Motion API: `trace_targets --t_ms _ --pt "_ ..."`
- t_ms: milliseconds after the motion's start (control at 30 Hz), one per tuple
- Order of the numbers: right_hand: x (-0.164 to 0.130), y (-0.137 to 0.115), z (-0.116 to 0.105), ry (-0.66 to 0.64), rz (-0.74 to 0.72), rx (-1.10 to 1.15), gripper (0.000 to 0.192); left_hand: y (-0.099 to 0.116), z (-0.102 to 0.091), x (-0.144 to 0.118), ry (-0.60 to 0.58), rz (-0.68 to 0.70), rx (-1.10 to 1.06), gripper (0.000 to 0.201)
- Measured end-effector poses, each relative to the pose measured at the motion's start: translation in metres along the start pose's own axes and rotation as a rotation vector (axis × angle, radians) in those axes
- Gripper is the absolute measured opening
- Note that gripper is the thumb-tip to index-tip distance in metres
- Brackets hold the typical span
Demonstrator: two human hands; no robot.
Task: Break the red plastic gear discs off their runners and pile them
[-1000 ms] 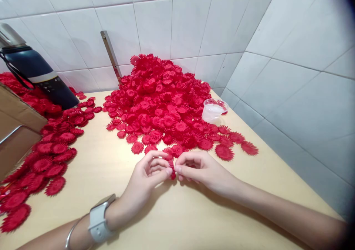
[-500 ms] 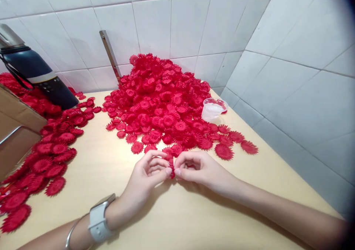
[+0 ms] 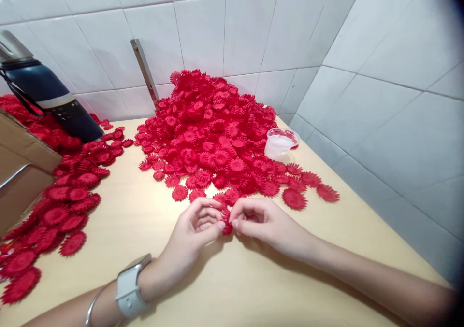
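Observation:
My left hand (image 3: 194, 235) and my right hand (image 3: 266, 223) meet over the pale wooden table (image 3: 232, 288), pinching between their fingertips a small red plastic flower piece (image 3: 226, 222). Most of that piece is hidden by my fingers. Just beyond my hands rises a big heap of red flower pieces (image 3: 213, 134), reaching back to the tiled wall. My left wrist wears a white watch (image 3: 128, 288) and a thin bangle.
A second spread of red flower pieces (image 3: 61, 206) covers the table's left side. A dark blue flask (image 3: 47, 97) lies at the back left, a cardboard box (image 3: 18, 167) at the left edge. A clear plastic cup (image 3: 278, 144) sits right of the heap. Tiled walls close the back and right.
My two hands have stayed together on the small red piece, with only slight finger shifts. The view has barely moved.

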State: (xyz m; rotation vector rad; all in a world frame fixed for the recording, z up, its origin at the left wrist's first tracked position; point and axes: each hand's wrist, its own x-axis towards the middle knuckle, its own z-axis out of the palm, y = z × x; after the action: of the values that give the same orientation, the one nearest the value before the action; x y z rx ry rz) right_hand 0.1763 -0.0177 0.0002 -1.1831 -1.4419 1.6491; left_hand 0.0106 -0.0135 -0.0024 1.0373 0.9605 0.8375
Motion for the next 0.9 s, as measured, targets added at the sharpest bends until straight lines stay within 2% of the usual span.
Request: trace_targets --t_ms 367,600,767,833,900 --pt "0.002 -0.003 -0.01 0.069 -0.002 0.03 0.008 0.003 0.002 0.0 0.042 -0.023 0.027 0.017" --pt "0.006 -0.002 -0.011 0.245 -0.051 -0.137 0.006 0.003 0.001 0.001 0.06 -0.002 0.047 0.014" --pt "0.01 -0.003 -0.025 0.515 -0.147 -0.066 0.007 -0.001 0.001 -0.004 0.04 0.001 0.057 0.015" --pt "0.009 -0.005 -0.027 0.487 -0.159 -0.05 0.009 0.0 0.003 -0.005 0.048 0.019 0.038 0.014" --pt "0.008 -0.007 -0.024 0.39 -0.141 -0.024 0.011 0.002 0.005 -0.005 0.083 0.027 0.003 0.015"
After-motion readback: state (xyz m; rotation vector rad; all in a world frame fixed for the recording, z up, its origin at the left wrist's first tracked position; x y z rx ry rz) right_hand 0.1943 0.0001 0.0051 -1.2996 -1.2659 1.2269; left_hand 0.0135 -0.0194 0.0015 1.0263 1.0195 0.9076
